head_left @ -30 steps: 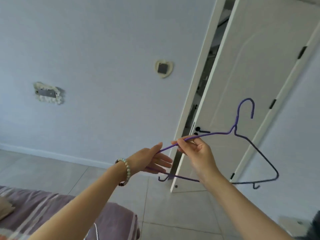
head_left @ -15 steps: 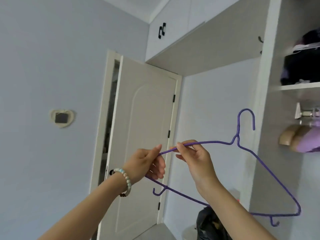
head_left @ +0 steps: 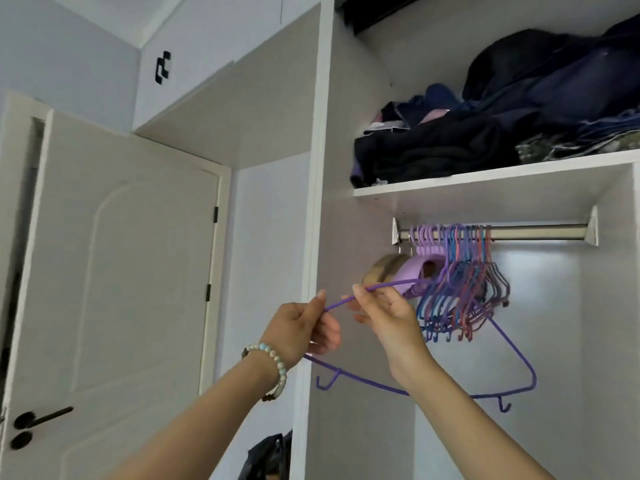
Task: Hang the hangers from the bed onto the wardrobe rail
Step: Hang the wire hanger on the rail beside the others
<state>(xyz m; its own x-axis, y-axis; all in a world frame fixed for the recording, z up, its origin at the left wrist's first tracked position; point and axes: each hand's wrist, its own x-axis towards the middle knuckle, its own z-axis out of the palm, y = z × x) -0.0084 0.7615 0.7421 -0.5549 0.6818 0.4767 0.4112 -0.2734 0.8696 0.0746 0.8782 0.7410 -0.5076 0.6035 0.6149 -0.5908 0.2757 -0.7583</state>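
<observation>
The hanger running between the fingers is showing solid purple. Just beyond the fingers, the bunch of hangers is mixing lilac, blue and dull pink on a rail that is gleaming silver. Below the fingers, a bracelet is showing cream beads with one turquoise and some brown. High above them, piled clothes are looking black and navy.

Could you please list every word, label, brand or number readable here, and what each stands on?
None: no text can be read here.
The black angular handle on the upper cabinet is a shape, not a character.
The purple wire hanger, the pile of dark clothes and the white panelled door show no lettering.
</observation>
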